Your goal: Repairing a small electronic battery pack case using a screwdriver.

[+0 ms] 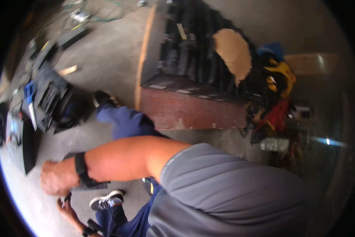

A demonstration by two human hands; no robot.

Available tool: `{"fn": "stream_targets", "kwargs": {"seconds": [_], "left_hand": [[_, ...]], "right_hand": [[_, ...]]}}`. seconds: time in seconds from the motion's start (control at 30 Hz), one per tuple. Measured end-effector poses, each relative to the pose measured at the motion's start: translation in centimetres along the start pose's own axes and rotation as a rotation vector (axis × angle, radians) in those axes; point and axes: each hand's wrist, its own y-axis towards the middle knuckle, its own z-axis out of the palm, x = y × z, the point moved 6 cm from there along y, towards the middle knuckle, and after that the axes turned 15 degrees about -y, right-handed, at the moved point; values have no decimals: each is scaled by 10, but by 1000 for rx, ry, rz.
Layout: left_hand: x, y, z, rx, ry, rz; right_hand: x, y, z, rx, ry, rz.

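My right arm reaches across to the left, and my right hand (59, 177) is closed with its back toward me, hiding whatever it grips. Just below it is my left hand (69, 213), thumb and fingers curled at a small dark thing (68, 196) that I cannot make out. A dark flat piece (92, 186) shows partly behind my right wrist. Farther up lie scissors (29, 93) with blue handles, resting against a black case-like object (53, 98). A dark panel (27, 146) stands to the left of my right hand.
A reddish-brown board (193, 108) edges a large unit with black ribbed rows (205, 47). On it lies a tan torn sheet (232, 51). Yellow-and-black gear (280, 77) and red cloth (276, 116) sit at right. Black bars (71, 37), a wood scrap (68, 70) and green cord (108, 17) lie upper left.
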Motion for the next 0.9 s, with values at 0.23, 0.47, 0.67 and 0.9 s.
{"fn": "stream_targets", "kwargs": {"seconds": [0.23, 0.47, 0.67, 0.9], "left_hand": [[95, 64, -15, 24, 96, -96], [81, 100, 5, 107, 44, -120], [85, 92, 0, 120, 9, -196], [101, 76, -13, 111, -23, -289]], "right_hand": [[-12, 16, -20, 684, 120, 8], [-20, 23, 6, 563, 141, 41], [-23, 23, 10, 560, 174, 11], [-22, 20, -7, 633, 156, 20]]}}
